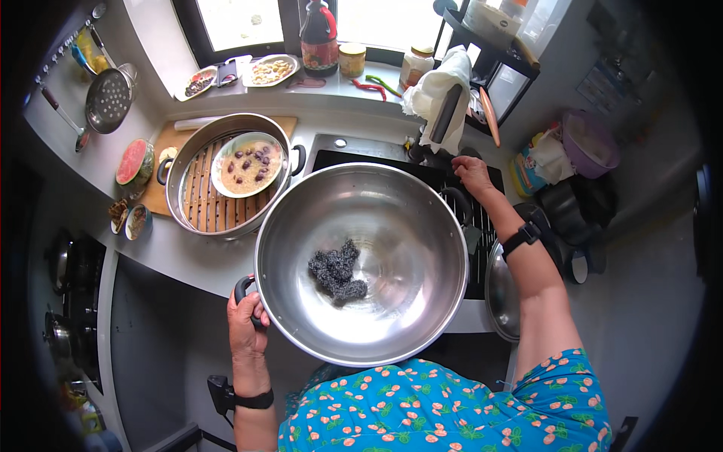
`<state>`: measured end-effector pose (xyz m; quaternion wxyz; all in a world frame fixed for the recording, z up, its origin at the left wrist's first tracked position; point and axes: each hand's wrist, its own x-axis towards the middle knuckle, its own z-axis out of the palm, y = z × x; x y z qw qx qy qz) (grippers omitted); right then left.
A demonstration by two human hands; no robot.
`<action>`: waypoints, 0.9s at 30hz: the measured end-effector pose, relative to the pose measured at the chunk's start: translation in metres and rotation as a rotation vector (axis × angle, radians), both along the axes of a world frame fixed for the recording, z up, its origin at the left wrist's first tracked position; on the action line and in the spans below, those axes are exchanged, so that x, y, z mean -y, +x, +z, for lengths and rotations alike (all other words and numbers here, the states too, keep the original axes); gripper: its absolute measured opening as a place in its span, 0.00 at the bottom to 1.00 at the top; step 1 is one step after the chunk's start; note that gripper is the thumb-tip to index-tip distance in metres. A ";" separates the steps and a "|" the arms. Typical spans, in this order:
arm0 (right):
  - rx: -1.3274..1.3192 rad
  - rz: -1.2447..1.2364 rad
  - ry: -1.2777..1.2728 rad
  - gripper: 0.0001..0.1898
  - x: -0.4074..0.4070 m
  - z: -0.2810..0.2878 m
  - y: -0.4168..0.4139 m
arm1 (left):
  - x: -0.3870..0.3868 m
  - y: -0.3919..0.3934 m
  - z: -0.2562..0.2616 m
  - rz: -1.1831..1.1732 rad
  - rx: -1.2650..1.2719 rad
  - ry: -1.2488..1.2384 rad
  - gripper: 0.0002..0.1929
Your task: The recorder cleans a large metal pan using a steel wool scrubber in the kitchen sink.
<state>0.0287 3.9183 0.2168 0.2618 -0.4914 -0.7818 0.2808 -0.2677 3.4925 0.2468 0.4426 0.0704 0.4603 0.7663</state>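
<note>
My left hand (248, 319) grips the black side handle of a large stainless steel wok (395, 226), held before my body. A dark, tangled steel wool scourer (336, 271) lies in the bottom of the wok. Beyond the wok's far right handle (457, 204) is my right hand (473, 174), off that handle, with its fingers bent; whether they touch the dark thing behind them I cannot tell. To the left, a steel steamer (176, 209) with a slatted wooden rack holds a bowl of porridge-like food with dark red pieces (248, 165).
The steamer rests partly over a wooden board (152, 195), beside a cut watermelon (134, 163) and two small cups. A white cloth (443, 85) hangs at the back right. A steel lid (502, 294) stands at the right edge. Bottles, jars and plates line the windowsill (339, 85).
</note>
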 end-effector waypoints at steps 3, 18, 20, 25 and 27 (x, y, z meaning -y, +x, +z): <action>0.087 -0.047 -0.092 0.11 -0.028 -0.009 -0.007 | 0.004 -0.001 0.003 0.015 -0.033 -0.046 0.17; -0.115 -0.249 -0.387 0.13 -0.067 -0.048 -0.046 | 0.001 0.004 0.005 0.094 -0.036 -0.070 0.16; -0.186 -0.199 -0.388 0.13 -0.073 -0.060 -0.045 | 0.001 0.004 0.008 0.099 -0.056 -0.089 0.16; -0.192 -0.183 -0.328 0.12 -0.080 -0.065 -0.044 | -0.004 0.010 0.011 0.107 -0.049 -0.084 0.16; -0.204 -0.185 -0.357 0.11 -0.080 -0.066 -0.042 | -0.006 0.011 0.011 0.101 -0.047 -0.089 0.16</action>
